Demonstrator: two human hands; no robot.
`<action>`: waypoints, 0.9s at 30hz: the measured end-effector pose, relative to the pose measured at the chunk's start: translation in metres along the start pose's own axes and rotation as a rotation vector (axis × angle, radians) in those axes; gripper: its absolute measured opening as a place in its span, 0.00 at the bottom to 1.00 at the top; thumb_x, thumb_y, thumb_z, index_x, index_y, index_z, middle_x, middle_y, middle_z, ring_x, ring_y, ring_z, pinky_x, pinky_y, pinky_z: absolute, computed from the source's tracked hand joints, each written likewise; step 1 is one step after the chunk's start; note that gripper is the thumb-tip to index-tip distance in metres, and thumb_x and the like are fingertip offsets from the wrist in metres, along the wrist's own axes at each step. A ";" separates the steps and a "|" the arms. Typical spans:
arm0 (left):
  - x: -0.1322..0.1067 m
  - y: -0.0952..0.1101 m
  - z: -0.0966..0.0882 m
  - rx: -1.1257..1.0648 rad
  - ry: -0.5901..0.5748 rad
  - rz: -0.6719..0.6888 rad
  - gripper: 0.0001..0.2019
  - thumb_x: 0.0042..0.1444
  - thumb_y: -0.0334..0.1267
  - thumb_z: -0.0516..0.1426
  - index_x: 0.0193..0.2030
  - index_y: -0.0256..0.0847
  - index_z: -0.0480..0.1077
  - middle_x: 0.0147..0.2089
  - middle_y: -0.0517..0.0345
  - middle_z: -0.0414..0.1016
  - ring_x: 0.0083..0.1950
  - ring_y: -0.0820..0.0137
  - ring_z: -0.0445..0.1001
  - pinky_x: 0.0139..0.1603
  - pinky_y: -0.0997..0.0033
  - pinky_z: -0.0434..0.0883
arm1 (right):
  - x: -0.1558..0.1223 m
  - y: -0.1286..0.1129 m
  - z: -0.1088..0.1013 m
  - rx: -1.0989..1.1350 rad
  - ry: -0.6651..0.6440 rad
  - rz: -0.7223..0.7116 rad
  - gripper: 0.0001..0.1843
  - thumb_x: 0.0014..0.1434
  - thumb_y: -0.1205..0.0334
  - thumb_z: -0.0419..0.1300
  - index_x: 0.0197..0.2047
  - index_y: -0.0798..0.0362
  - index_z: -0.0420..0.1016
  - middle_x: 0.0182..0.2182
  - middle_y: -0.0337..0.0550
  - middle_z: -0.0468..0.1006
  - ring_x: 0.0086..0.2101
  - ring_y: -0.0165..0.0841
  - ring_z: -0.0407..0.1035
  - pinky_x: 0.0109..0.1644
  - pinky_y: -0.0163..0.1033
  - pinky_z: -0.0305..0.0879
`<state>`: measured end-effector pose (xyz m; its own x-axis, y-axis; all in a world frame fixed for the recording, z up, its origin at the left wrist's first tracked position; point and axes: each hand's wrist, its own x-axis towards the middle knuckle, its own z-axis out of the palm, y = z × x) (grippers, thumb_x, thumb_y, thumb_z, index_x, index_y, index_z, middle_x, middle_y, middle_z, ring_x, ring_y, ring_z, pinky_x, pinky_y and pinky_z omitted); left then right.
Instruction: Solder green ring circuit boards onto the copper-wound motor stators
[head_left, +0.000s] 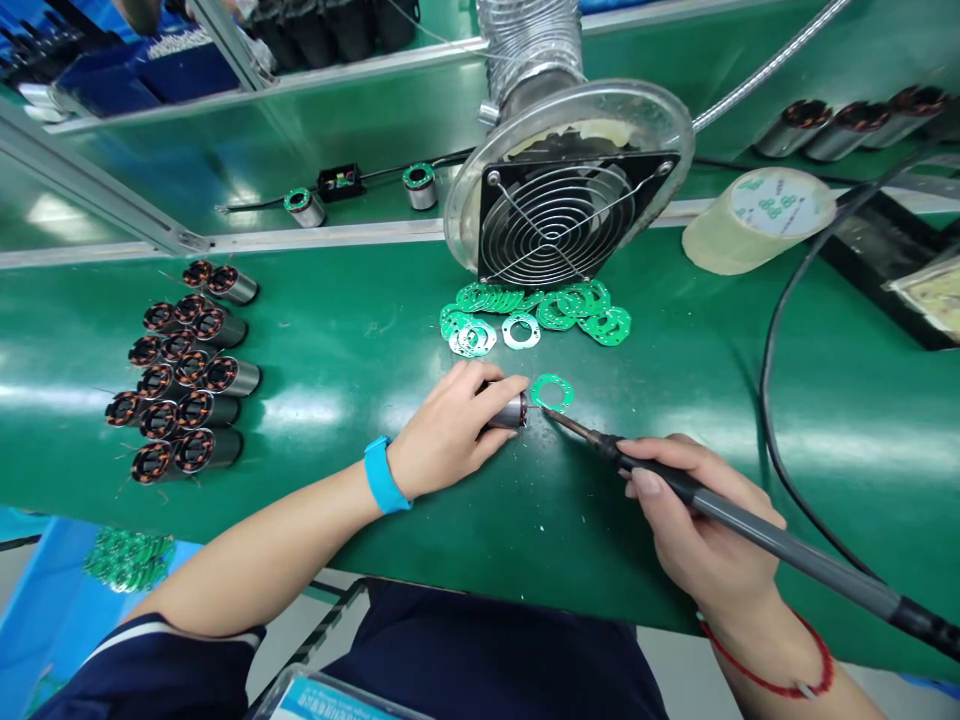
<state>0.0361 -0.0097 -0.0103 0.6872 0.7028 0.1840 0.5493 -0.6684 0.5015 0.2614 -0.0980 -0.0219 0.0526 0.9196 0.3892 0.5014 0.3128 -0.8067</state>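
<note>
My left hand [450, 425] is closed around a metal motor stator [513, 411] lying on its side on the green bench, its copper-wound end turned to the right. In my right hand [705, 520] is a soldering iron [675, 482], held like a pen. Its tip reaches left, close to the stator's end and the lower edge of a green ring-shaped circuit board [553, 393]. Whether the tip touches a wire or the board I cannot tell. Behind them lies a loose pile of green ring boards [525, 310], one of them white side up [521, 331].
A fume extractor fan [551, 235] stands behind the boards. Several stators [187, 370] are grouped at the left. A roll of tape [757, 220] and the black cable [769, 360] are at the right. A blue bin [52, 600] with green boards sits below the left edge.
</note>
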 end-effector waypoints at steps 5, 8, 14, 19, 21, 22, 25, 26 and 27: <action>0.000 0.000 0.000 0.012 -0.018 -0.004 0.18 0.59 0.31 0.58 0.56 0.36 0.65 0.49 0.47 0.69 0.49 0.61 0.68 0.50 0.58 0.70 | -0.002 -0.003 0.001 -0.045 0.087 -0.040 0.16 0.60 0.69 0.61 0.51 0.47 0.74 0.36 0.40 0.79 0.29 0.30 0.73 0.32 0.37 0.69; 0.000 0.000 0.000 0.011 -0.044 -0.025 0.18 0.59 0.32 0.58 0.56 0.38 0.65 0.50 0.47 0.69 0.49 0.60 0.68 0.50 0.57 0.70 | 0.000 -0.008 0.001 -0.162 0.036 0.022 0.21 0.63 0.66 0.59 0.58 0.45 0.69 0.42 0.42 0.82 0.33 0.32 0.78 0.38 0.38 0.73; 0.000 0.009 -0.005 -0.251 -0.024 -0.215 0.19 0.55 0.34 0.61 0.53 0.37 0.66 0.46 0.49 0.70 0.48 0.62 0.70 0.51 0.59 0.70 | 0.010 -0.015 0.010 -0.309 -0.209 0.157 0.14 0.65 0.58 0.53 0.53 0.47 0.69 0.33 0.40 0.83 0.32 0.35 0.79 0.35 0.37 0.74; -0.004 0.019 -0.011 -0.684 -0.124 -0.407 0.19 0.52 0.38 0.63 0.50 0.38 0.66 0.46 0.52 0.72 0.46 0.64 0.72 0.48 0.61 0.70 | 0.016 -0.023 0.031 -0.083 -0.036 0.326 0.19 0.60 0.53 0.59 0.54 0.46 0.66 0.34 0.40 0.80 0.33 0.34 0.78 0.36 0.38 0.74; -0.006 0.019 -0.010 -0.834 -0.180 -0.430 0.21 0.51 0.38 0.63 0.51 0.39 0.64 0.45 0.53 0.73 0.44 0.65 0.72 0.46 0.63 0.71 | 0.020 -0.027 0.036 0.050 0.058 0.352 0.18 0.60 0.56 0.61 0.52 0.46 0.65 0.35 0.39 0.80 0.36 0.34 0.78 0.42 0.40 0.74; -0.007 0.018 -0.009 -0.862 -0.186 -0.423 0.21 0.51 0.37 0.63 0.51 0.39 0.63 0.45 0.53 0.74 0.43 0.66 0.73 0.46 0.63 0.70 | 0.023 -0.028 0.037 0.116 0.075 0.359 0.17 0.60 0.57 0.61 0.51 0.45 0.65 0.34 0.39 0.81 0.36 0.34 0.78 0.44 0.41 0.74; -0.007 0.013 -0.006 -0.676 -0.139 -0.315 0.21 0.51 0.34 0.63 0.51 0.40 0.63 0.49 0.52 0.73 0.49 0.63 0.71 0.52 0.59 0.67 | 0.034 -0.028 0.037 0.230 -0.070 0.350 0.14 0.61 0.58 0.60 0.50 0.45 0.68 0.31 0.36 0.80 0.35 0.33 0.77 0.42 0.39 0.73; -0.007 0.011 -0.006 -0.558 -0.123 -0.266 0.20 0.52 0.33 0.63 0.50 0.40 0.64 0.50 0.51 0.73 0.52 0.61 0.70 0.55 0.57 0.65 | 0.037 -0.028 0.037 0.212 -0.158 0.328 0.13 0.61 0.58 0.59 0.49 0.46 0.69 0.30 0.35 0.79 0.33 0.32 0.77 0.39 0.38 0.72; -0.006 0.009 -0.006 -0.442 -0.118 -0.219 0.18 0.52 0.33 0.63 0.49 0.40 0.64 0.50 0.50 0.73 0.54 0.59 0.68 0.56 0.56 0.63 | 0.039 -0.028 0.038 0.163 -0.235 0.292 0.12 0.61 0.59 0.58 0.49 0.46 0.69 0.29 0.35 0.78 0.30 0.31 0.75 0.36 0.36 0.71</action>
<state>0.0338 -0.0189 -0.0019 0.6418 0.7653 -0.0495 0.4500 -0.3235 0.8323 0.2170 -0.0620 -0.0008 -0.0362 0.9987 0.0367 0.3505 0.0471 -0.9354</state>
